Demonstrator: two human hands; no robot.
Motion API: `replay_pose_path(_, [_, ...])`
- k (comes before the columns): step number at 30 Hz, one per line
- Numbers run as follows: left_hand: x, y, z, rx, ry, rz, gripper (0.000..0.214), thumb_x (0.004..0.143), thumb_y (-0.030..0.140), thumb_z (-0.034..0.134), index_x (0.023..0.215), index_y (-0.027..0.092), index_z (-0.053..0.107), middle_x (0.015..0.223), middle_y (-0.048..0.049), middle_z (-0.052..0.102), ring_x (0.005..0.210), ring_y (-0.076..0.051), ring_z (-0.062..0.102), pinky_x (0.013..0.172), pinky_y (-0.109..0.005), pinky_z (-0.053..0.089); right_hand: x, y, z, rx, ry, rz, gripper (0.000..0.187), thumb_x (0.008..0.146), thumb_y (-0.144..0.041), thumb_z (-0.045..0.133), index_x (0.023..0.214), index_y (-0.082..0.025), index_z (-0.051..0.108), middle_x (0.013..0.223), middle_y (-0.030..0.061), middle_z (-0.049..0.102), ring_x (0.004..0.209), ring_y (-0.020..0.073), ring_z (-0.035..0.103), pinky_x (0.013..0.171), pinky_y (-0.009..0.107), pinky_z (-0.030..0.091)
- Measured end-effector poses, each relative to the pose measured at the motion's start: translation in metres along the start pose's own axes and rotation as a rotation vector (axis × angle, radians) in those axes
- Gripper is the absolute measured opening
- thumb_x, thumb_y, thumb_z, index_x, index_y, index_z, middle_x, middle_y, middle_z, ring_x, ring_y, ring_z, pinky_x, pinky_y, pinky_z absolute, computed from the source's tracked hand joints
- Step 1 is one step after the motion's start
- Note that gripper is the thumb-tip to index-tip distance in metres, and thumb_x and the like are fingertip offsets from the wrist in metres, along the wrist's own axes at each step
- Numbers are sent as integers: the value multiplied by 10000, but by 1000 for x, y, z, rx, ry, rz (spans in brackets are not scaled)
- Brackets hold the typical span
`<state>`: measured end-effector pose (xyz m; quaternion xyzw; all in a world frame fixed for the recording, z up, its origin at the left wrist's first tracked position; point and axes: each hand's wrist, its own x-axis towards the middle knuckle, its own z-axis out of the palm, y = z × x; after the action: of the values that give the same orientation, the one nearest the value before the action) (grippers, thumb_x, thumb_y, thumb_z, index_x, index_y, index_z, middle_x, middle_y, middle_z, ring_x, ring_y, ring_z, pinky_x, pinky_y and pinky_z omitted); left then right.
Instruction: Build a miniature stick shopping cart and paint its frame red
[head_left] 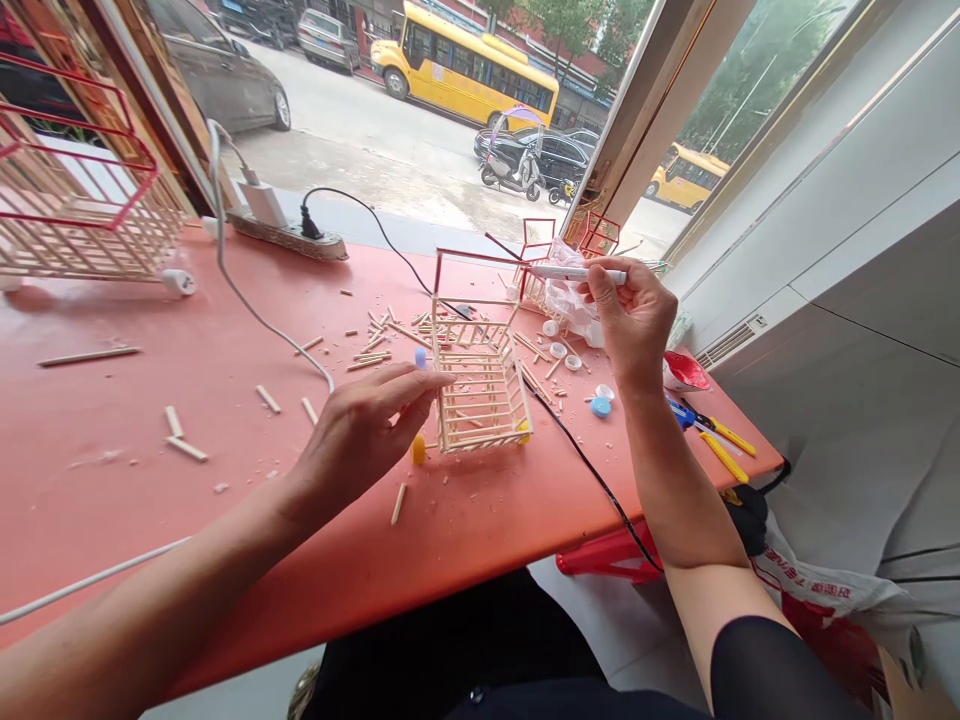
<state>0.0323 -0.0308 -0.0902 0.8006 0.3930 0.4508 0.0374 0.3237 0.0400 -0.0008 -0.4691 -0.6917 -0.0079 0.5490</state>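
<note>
Dark sleeve [780, 670], right hand [636, 315] high around marker [561, 272], left hand [360, 430] at cart [487, 378].

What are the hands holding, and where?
The right hand grips a white pen near its right end; the left hand holds the stick cart by its left side.

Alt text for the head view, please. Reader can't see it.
A person's right hand holds a white marker pen at the dark-red handle of a miniature wooden-stick cart, with the left hand at the cart's left side. Cut wooden sticks and bottle caps litter the red-orange table. Outside is a yellow bus.
</note>
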Motion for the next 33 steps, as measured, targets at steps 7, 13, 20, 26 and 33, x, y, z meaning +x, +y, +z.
replay_pose_path(7, [-1,-1,-1,-9,-1,11,326,1099,256,496,1098,207,819,917,-51,820,749,-171,729,701,-264,546,-12,5,-10,-12,-71,15,333,1041,-562,654,1066,-247,762,867,11,775,785,164,776,749,328,658])
replay_pose_path(13, [-1,-2,0,-6,13,26,319,1084,228,503,1073,195,821,877,-48,803,724,-174,718,696,-267,541,-18,6,-15,37,-24,27,323,1019,-557,703,1021,-242,773,830,-2,767,730,154,756,709,323,644])
replay_pose_path(20, [0,0,-1,-18,-2,-1,317,1080,252,518,1091,208,831,870,-46,798,710,-171,711,713,-268,553,-18,-9,-14,-18,-35,-37,209,1022,-452,701,1045,-262,785,938,9,807,806,162,765,779,342,632])
replay_pose_path(26, [-1,-3,1,-7,6,19,316,1086,241,513,1090,198,826,888,-49,808,736,-173,722,710,-264,547,-20,-20,-15,-4,11,-124,163,1075,-382,654,1088,-256,757,992,17,801,851,159,777,785,327,627])
replay_pose_path(33, [-1,-5,3,-6,30,63,312,1095,220,514,1110,183,824,880,-43,801,717,-161,708,683,-251,525,-23,-25,-17,-129,-11,-181,148,1049,-359,702,1020,-251,799,905,-10,812,785,146,727,759,342,567])
